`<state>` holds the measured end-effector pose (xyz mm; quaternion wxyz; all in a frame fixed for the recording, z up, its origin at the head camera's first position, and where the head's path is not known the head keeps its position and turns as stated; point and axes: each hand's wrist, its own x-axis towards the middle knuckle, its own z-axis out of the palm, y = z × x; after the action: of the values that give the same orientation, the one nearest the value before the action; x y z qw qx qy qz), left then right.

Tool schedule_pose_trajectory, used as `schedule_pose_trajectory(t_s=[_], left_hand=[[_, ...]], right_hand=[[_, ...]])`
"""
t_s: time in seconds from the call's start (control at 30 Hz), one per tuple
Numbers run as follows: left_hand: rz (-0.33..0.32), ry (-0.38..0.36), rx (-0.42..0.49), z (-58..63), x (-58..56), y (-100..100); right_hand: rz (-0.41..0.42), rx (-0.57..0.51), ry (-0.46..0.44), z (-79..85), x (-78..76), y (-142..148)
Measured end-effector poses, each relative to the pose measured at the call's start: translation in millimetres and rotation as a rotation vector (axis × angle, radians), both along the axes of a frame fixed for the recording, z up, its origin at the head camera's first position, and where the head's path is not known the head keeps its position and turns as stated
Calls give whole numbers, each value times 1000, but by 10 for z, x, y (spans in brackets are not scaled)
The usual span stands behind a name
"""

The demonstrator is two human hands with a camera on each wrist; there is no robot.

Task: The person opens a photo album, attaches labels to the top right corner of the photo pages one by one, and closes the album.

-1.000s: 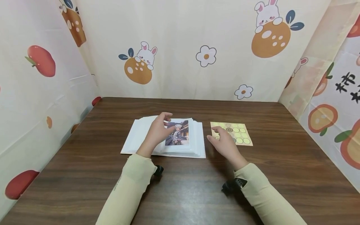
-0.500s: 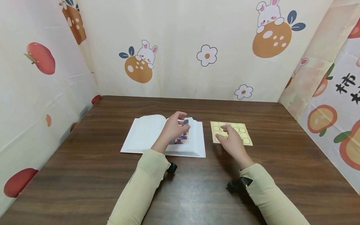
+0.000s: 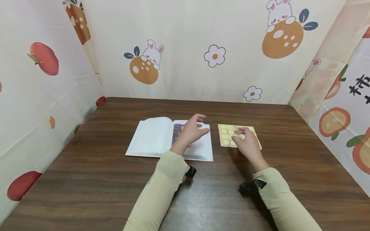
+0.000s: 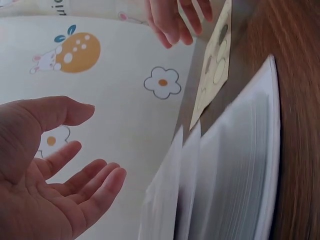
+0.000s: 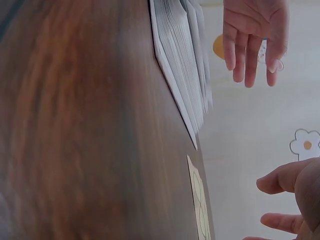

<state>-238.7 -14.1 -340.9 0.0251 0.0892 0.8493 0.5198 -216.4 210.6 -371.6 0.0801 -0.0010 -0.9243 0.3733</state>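
Observation:
An open photo album (image 3: 151,136) with white pages lies on the table. A colourful picture (image 3: 176,131) on its right page is partly hidden by my left hand (image 3: 190,132). That hand hovers over the right page with loosely bent fingers, holding nothing; the left wrist view shows it apart from the album pages (image 4: 245,165). To the right lies a yellow sheet of round stickers (image 3: 226,136). My right hand (image 3: 250,146) is over the sheet's right part, covering some circles, thumb and fingers apart. In the right wrist view its fingers (image 5: 277,181) hold nothing.
The brown wooden table (image 3: 86,179) carries the album and the sheet. A patterned cloth (image 3: 185,73) with rabbits, fruit and flowers hangs behind the table and along both sides. A dark wrist device (image 3: 249,188) sits at the right sleeve.
My left hand has moved right across the album's right page, uncovering the left page. My right hand has shifted right over the sticker sheet. The album and sheet lie still.

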Motion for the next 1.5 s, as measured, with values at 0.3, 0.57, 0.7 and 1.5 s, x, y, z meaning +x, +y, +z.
schedule_pose_trajectory(t_s=[0.3, 0.57, 0.7, 1.5], left_hand=[[3, -49, 104, -45, 1, 198], [-1, -60, 104, -100, 26, 334], [5, -47, 100, -134, 43, 414], [93, -140, 133, -305, 50, 843]], right_hand=[[-53, 16, -29, 18, -18, 134], [-109, 12, -52, 9, -47, 232], [-135, 5, -76, 13, -66, 281], [-209, 16, -173, -19, -105, 364]])
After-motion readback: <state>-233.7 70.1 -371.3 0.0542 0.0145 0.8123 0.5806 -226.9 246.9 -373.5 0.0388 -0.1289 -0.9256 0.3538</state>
